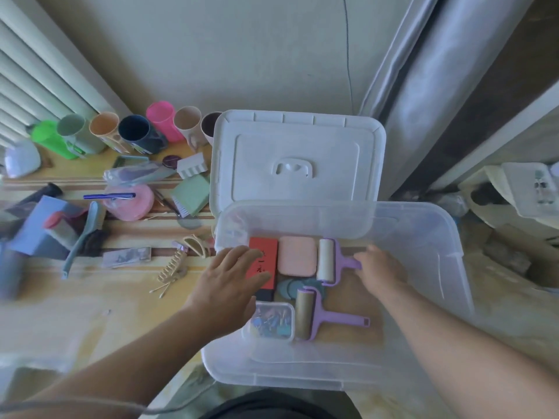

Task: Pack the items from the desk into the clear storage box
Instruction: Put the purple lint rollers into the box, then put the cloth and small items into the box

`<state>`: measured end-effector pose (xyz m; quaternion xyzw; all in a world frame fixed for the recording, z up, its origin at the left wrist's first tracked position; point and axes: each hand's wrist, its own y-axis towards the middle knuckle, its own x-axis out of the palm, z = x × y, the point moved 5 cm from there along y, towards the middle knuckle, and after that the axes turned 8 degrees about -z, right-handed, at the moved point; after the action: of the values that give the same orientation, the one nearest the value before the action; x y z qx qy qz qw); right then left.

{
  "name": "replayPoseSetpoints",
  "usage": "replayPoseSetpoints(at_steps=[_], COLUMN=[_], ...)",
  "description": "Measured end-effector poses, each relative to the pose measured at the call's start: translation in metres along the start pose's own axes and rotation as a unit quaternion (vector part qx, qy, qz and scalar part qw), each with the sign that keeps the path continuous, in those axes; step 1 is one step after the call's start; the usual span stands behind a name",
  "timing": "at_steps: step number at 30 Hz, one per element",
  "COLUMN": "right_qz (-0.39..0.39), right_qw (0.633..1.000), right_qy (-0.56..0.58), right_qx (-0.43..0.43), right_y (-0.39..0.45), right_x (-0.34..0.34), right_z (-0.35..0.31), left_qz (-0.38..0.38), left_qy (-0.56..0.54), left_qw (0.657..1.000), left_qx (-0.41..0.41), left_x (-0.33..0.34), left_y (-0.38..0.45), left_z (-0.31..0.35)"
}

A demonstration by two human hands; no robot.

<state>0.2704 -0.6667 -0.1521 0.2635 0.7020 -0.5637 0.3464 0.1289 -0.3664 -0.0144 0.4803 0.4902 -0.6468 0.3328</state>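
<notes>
The clear storage box (447, 261) stands at the desk's right end, its white lid (298, 158) propped upright behind it. Inside lie a red box (266, 252), a pink case (297, 256), a white lint roller with a purple handle (327, 259), a second purple-handled roller (305, 313), grey discs (290, 288) and a small clear case of clips (272, 321). My left hand (230, 285) rests flat on the red box, fingers spread. My right hand (381, 272) is inside the box, fingertips at the upper roller's purple handle; I cannot see whether it grips it.
Left of the box the desk holds a row of cups (136, 131), a green jug (51, 137), a pink round case (128, 201), a green brush (192, 195), a blue brush (81, 237), beige hair clips (181, 261) and cotton swabs (161, 288). A grey curtain (438, 86) hangs at right.
</notes>
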Motion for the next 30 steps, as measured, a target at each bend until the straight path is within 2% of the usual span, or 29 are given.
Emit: replayPoseSetpoints(at_steps=[3, 6, 8, 11, 14, 18, 21, 25, 30], right_qz=[0.022, 0.033, 0.098, 0.197, 0.239, 0.228, 0.206, 0.103, 0.015], right_qw=[0.999, 0.993, 0.979, 0.943, 0.911, 0.900, 0.904, 0.943, 0.970], right_qy=[0.027, 0.084, 0.128, 0.160, 0.146, 0.102, 0.080, 0.041, -0.005], right_qx=[-0.019, -0.073, -0.124, -0.213, -0.303, -0.357, -0.365, -0.313, -0.242], right_y=[-0.006, -0.018, -0.031, -0.051, -0.066, -0.063, -0.049, -0.016, 0.019], right_x=[-0.003, -0.012, -0.032, -0.072, -0.106, -0.126, -0.124, -0.103, -0.070], right_z=[-0.007, -0.032, -0.061, -0.123, -0.197, -0.288, -0.350, -0.416, -0.468], left_qz=[0.011, 0.043, 0.067, 0.070, 0.061, 0.051, 0.039, 0.041, 0.009], left_qy=[-0.034, -0.096, -0.125, -0.113, -0.097, -0.090, -0.086, -0.102, -0.111], left_qw=[0.999, 0.994, 0.989, 0.988, 0.986, 0.971, 0.956, 0.940, 0.947], left_qx=[-0.004, -0.006, -0.030, -0.081, -0.117, -0.215, -0.278, -0.322, -0.303], left_x=[-0.004, -0.012, -0.015, -0.013, -0.005, 0.006, 0.008, 0.005, 0.016], left_y=[-0.001, -0.007, -0.012, -0.020, -0.027, -0.042, -0.058, -0.064, -0.029], left_z=[0.001, -0.005, -0.018, -0.051, -0.098, -0.189, -0.258, -0.352, -0.429])
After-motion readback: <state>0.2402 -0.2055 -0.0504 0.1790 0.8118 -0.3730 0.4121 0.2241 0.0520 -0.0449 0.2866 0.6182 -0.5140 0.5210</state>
